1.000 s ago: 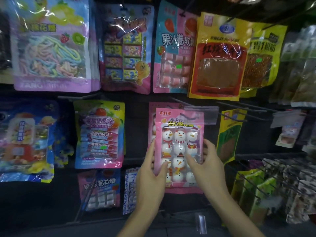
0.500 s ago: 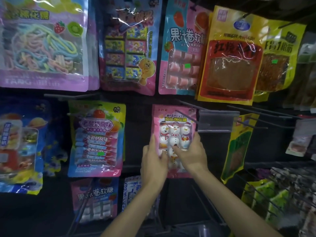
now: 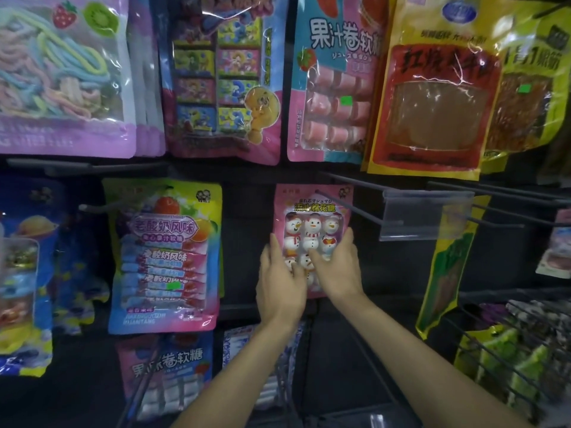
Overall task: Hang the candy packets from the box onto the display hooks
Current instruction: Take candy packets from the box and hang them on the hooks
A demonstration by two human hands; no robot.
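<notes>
We see a dark display wall [image 3: 247, 227] full of hanging sweets, with a large yellow packet [image 3: 432, 88] at the upper right. In the middle row the pink snowman candy packet [image 3: 312, 208] sits far back on a hook [image 3: 358, 207], close to the wall. The left hand [image 3: 279, 288] and the right hand [image 3: 338, 270] grip its lower sides, thumbs on the front, close together.
</notes>
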